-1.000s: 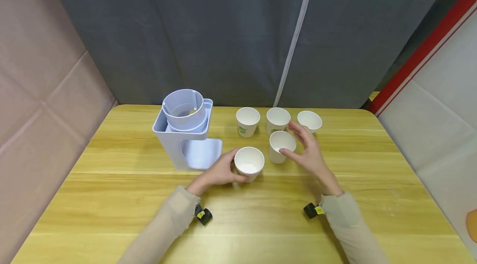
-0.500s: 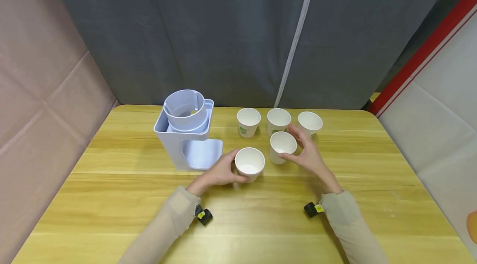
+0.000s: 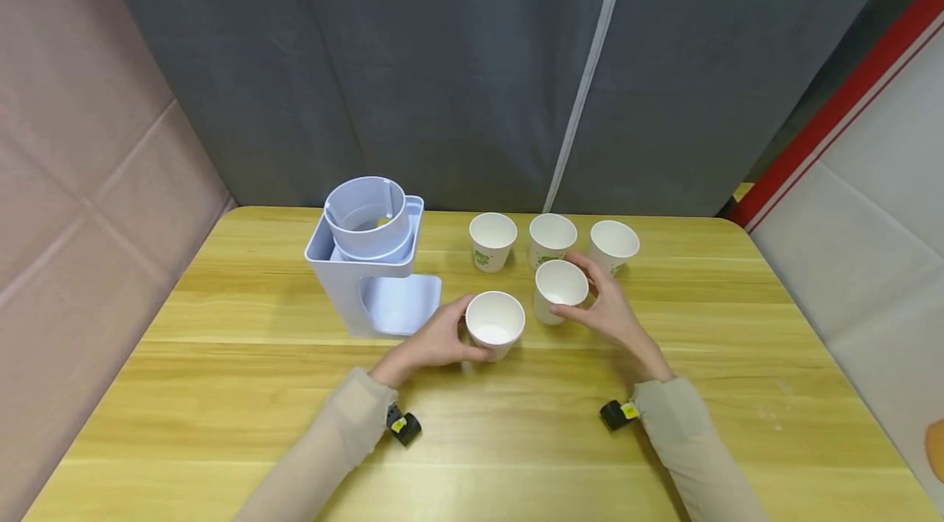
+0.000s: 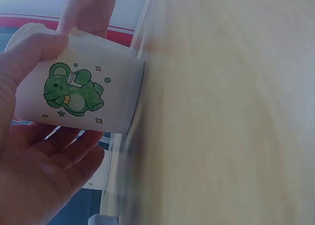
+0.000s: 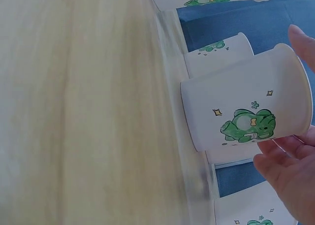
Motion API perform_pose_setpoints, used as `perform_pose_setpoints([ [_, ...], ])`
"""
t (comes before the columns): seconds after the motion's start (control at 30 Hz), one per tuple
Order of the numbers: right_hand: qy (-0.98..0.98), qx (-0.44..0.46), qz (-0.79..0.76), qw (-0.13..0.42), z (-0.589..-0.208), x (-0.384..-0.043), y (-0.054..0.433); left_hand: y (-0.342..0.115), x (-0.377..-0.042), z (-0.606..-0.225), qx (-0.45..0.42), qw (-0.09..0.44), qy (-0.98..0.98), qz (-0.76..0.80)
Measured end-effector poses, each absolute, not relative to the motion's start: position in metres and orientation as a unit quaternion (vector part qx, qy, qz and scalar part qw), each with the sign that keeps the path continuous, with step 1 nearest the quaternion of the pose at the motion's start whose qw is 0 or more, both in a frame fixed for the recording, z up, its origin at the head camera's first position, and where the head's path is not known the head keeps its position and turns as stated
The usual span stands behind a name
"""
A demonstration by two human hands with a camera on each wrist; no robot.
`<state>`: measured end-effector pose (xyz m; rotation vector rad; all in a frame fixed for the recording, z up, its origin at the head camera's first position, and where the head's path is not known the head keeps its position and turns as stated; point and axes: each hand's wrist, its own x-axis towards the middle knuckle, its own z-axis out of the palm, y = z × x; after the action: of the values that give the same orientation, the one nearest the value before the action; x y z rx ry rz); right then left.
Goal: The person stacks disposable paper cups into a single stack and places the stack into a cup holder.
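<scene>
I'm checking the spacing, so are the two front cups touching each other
Apart. The head view shows tabletop between the left front cup and the right front cup.

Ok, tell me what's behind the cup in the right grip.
Behind the held cup are the middle back-row cup, then the dark curtain. In the head view, much of the back-row cup's lower part cannot be seen, covered by the held cup.

Looks like a makeshift booth to me, kinda like a lab recording station. There's a dark grey curtain (image 3: 442, 71) right behind a wood-grain table (image 3: 516, 448), a creased pinkish sheet (image 3: 81, 170) on the left, a white sheet (image 3: 878, 260) with a red band (image 3: 837, 112) on the right, and small black wrist cameras (image 3: 406, 428). Couldn't tell you what building it's in.
</scene>
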<state>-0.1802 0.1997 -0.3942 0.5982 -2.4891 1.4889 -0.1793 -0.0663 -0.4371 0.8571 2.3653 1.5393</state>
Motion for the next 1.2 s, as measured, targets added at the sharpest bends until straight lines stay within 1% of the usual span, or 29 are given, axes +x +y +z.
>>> perform_pose_setpoints([
  [0.07,-0.842,0.205,0.490,0.097,-0.399,-0.182,0.201,-0.066,-0.179,-0.437,0.289,0.097,0.797,0.521],
  [0.3,-0.846,0.210,0.478,0.105,-0.395,-0.179,0.198,-0.066,-0.180,-0.439,0.295,0.095,0.794,0.523],
  [0.53,-0.847,0.212,0.473,0.116,-0.422,-0.195,0.209,-0.067,-0.180,-0.441,0.296,0.091,0.794,0.524],
  [0.63,-0.846,0.210,0.477,0.113,-0.425,-0.198,0.211,-0.066,-0.180,-0.440,0.297,0.091,0.793,0.524],
  [0.9,-0.837,0.217,0.490,0.109,-0.393,-0.182,0.200,-0.066,-0.180,-0.438,0.297,0.095,0.791,0.527],
  [1.2,-0.827,0.204,0.513,0.104,-0.380,-0.177,0.200,-0.066,-0.180,-0.437,0.294,0.096,0.793,0.526],
])
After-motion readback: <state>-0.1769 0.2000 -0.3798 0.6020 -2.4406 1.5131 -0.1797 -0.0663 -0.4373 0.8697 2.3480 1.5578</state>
